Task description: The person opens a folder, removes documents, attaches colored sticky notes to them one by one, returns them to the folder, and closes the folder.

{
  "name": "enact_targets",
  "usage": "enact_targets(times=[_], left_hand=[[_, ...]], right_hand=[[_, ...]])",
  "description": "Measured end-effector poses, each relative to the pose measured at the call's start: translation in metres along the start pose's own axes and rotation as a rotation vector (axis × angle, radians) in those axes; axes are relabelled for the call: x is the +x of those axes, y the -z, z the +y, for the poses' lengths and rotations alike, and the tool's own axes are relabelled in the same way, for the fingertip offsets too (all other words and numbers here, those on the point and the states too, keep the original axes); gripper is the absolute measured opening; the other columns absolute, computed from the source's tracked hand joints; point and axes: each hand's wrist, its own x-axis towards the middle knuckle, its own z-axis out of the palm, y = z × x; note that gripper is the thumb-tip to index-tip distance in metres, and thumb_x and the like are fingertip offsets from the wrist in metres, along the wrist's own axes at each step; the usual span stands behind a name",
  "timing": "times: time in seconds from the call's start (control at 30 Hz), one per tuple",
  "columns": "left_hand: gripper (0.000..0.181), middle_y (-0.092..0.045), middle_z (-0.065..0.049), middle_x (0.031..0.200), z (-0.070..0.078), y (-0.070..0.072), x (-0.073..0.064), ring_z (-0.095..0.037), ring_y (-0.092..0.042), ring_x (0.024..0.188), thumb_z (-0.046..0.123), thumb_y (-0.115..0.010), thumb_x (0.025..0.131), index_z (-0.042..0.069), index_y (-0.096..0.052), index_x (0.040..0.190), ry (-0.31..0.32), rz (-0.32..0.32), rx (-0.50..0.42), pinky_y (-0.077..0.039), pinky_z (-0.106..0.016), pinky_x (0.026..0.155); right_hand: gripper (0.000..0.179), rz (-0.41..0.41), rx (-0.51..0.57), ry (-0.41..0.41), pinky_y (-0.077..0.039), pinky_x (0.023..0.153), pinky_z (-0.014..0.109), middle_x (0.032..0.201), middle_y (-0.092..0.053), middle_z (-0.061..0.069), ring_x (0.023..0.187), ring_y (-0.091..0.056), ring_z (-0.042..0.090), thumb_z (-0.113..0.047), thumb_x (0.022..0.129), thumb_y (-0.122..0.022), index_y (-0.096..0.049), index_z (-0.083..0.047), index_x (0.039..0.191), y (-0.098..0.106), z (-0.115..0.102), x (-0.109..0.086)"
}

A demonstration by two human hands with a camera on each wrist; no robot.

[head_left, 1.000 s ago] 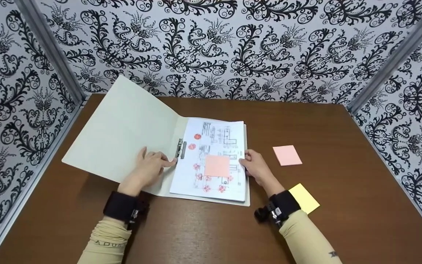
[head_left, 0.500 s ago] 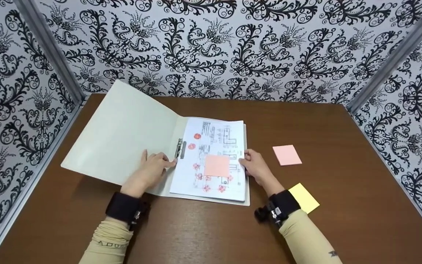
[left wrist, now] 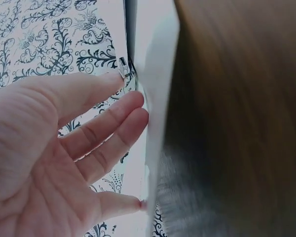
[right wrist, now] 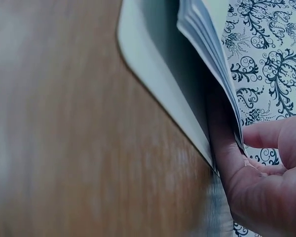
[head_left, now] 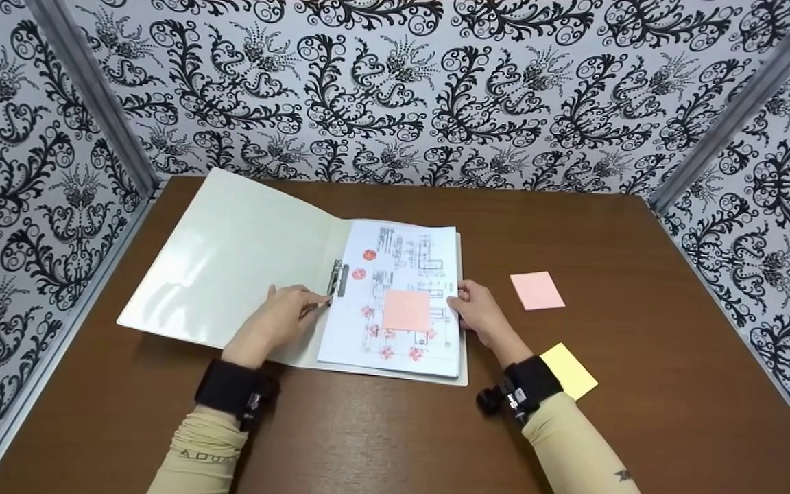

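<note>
An open cream file folder lies on the table, its left cover slanting up off the wood. A stack of papers, the top sheet printed with drawings and red stamps, rests on its right side. My left hand lies over the inner cover near the spine, thumb tip at the metal clip; in the left wrist view its other fingertips touch the folder. My right hand pinches the stack's right edge, thumb on top, fingers between papers and back cover. A pink sticky note sits on the top sheet.
A pink sticky-note pad lies on the brown table right of the folder. Nearer, a yellow pad is partly covered by the right wrist strap. Patterned walls close off the back and both sides.
The folder's left cover has sunk lower toward the table. My left hand's fingers have drawn in slightly while the thumb stays at the clip. My right hand and the papers hold still.
</note>
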Motion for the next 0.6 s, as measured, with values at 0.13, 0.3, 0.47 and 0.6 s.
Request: enact_targets(times=[0.13,0.3,0.47,0.6], left_hand=[[0.030,-0.073,-0.019,0.112,0.002,0.003,-0.001,-0.041,-0.066,0.114,0.009,-0.067,0.102,0.002,-0.072,0.130,0.008,0.039,0.008,-0.025,-0.077,0.114],[0.030,-0.071,-0.025,0.115,0.004,0.011,-0.004,-0.042,-0.066,0.113,0.004,-0.068,0.099,-0.006,-0.071,0.127,-0.015,0.095,0.014,-0.040,-0.064,0.112],[0.027,-0.068,-0.028,0.115,0.005,0.018,-0.008,-0.043,-0.067,0.109,-0.006,-0.070,0.095,-0.010,-0.071,0.121,-0.048,0.201,0.016,-0.054,-0.053,0.098],[0.026,-0.068,-0.030,0.113,0.004,0.018,-0.009,-0.046,-0.067,0.107,-0.015,-0.070,0.089,-0.011,-0.072,0.115,-0.129,0.314,-0.001,-0.055,-0.053,0.095]], right_hand=[[0.040,0.010,-0.026,-0.006,-0.060,0.073,0.032,0.123,-0.065,0.023,0.096,-0.066,0.023,-0.002,0.106,-0.050,-0.047,0.011,0.144,0.000,-0.002,-0.001],[0.043,-0.007,-0.070,-0.005,-0.061,0.079,0.036,0.128,-0.065,0.025,0.100,-0.066,0.025,-0.004,0.107,-0.050,-0.045,0.011,0.147,0.002,-0.003,-0.002],[0.049,-0.015,-0.161,0.050,-0.062,0.079,0.038,0.127,-0.066,0.027,0.100,-0.068,0.027,-0.003,0.106,-0.051,-0.041,0.012,0.151,0.005,-0.006,-0.006],[0.055,-0.006,-0.304,0.106,-0.063,0.073,0.035,0.123,-0.066,0.026,0.095,-0.069,0.028,-0.004,0.104,-0.055,-0.037,0.011,0.154,0.008,-0.010,-0.013]])
